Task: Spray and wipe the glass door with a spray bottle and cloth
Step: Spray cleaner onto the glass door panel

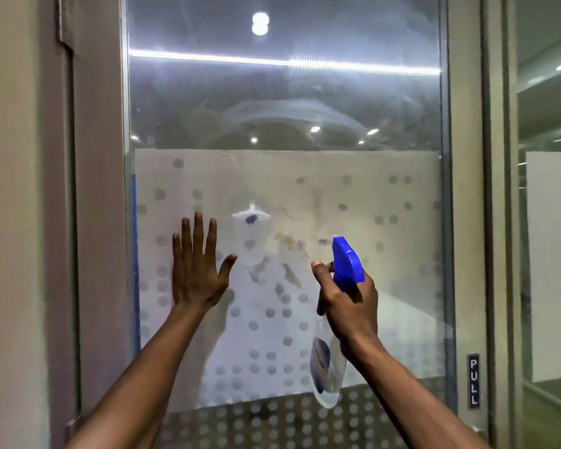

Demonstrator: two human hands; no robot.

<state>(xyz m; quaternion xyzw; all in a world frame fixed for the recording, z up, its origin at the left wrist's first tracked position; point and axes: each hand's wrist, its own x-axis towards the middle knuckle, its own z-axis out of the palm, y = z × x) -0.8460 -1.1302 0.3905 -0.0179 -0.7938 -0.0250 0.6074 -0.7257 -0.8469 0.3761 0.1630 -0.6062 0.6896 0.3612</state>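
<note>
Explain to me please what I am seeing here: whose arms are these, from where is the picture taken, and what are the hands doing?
There is no machine here. A person wears a camera on the head, so you see their own two arms reaching forward. In front of them stands a glass door with a frosted, dotted band across its lower part and a small PULL sign on the frame at right. The left hand is open and pressed flat on the glass. The right hand grips a clear spray bottle with a blue trigger head, aimed at the door, one finger on the trigger. Smudges show on the glass between the hands. No cloth is visible in this picture.
</note>
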